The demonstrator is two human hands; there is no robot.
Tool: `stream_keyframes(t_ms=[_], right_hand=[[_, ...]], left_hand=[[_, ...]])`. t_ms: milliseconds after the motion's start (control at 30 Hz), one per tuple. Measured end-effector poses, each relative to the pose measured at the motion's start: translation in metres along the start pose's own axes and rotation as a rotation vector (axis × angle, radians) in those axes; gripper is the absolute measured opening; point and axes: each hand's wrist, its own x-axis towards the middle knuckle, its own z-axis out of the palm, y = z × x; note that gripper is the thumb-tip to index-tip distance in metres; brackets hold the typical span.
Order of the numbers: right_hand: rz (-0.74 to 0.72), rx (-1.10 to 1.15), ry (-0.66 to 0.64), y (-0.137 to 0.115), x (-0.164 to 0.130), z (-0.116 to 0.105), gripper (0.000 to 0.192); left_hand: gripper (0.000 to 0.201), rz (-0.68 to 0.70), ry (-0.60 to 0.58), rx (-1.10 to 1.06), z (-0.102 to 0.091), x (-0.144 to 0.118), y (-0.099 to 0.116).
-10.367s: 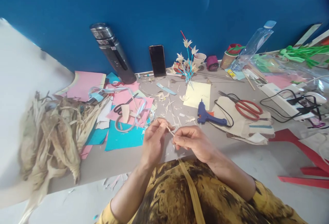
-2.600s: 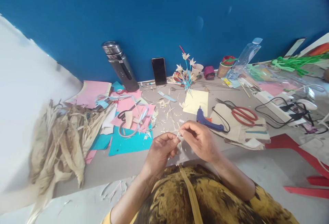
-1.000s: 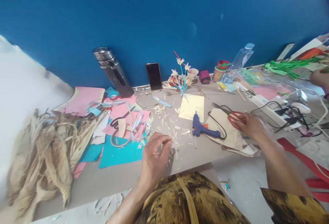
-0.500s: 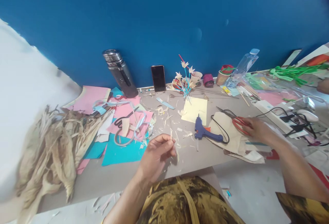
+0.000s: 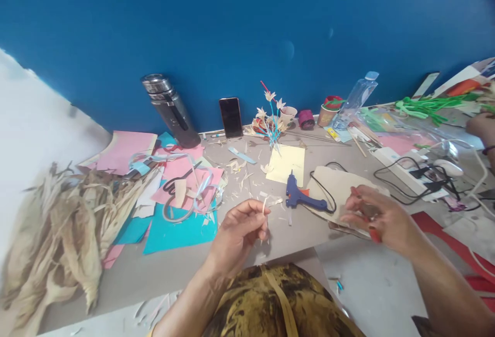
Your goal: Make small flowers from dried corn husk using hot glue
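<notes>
My left hand point(image 5: 245, 226) pinches a thin pale strip point(image 5: 264, 205), probably husk, between thumb and fingertips above the table's front edge. In my right hand point(image 5: 381, 218) are red-handled scissors point(image 5: 374, 234), lifted over a beige cloth-like sheet point(image 5: 328, 185); the blades are mostly hidden and blurred. Between the hands a blue glue gun point(image 5: 305, 197) lies with its nozzle pointing away from me, partly on the sheet. Behind it is a pale yellow paper square point(image 5: 286, 164). Small husk flowers on blue stems point(image 5: 274, 120) stand behind the paper.
Dried corn husks point(image 5: 58, 239) hang over the left edge. Coloured papers point(image 5: 178, 234) hold black scissors point(image 5: 170, 186). A thermos point(image 5: 172, 113), phone point(image 5: 231, 118) and plastic bottle point(image 5: 358, 100) line the wall. A corded power strip point(image 5: 402, 172) and another person's hand point(image 5: 481, 128) are at right.
My right hand has raised the red-handled scissors off the sheet and drawn them towards me. My left hand keeps its pinch on the strip. The view has shifted slightly right.
</notes>
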Motion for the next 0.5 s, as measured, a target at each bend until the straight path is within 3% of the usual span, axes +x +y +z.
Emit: stream_keyframes(t_ms=[33,133,500], right_hand=[[-0.043,0.012,-0.09,-0.007,0.0,0.003,0.049],[-0.142,-0.02,-0.169,-0.019,0.001,0.008,0.044],[-0.341,-0.146,-0.122,-0.033,0.0,0.035,0.043]], left_hand=[[0.018,0.01,0.006,0.042,0.002,-0.001,0.0],[0.02,0.065,0.003,0.16,0.007,-0.004,-0.001],[0.021,0.175,-0.073,0.269,0.009,-0.005,-0.017]])
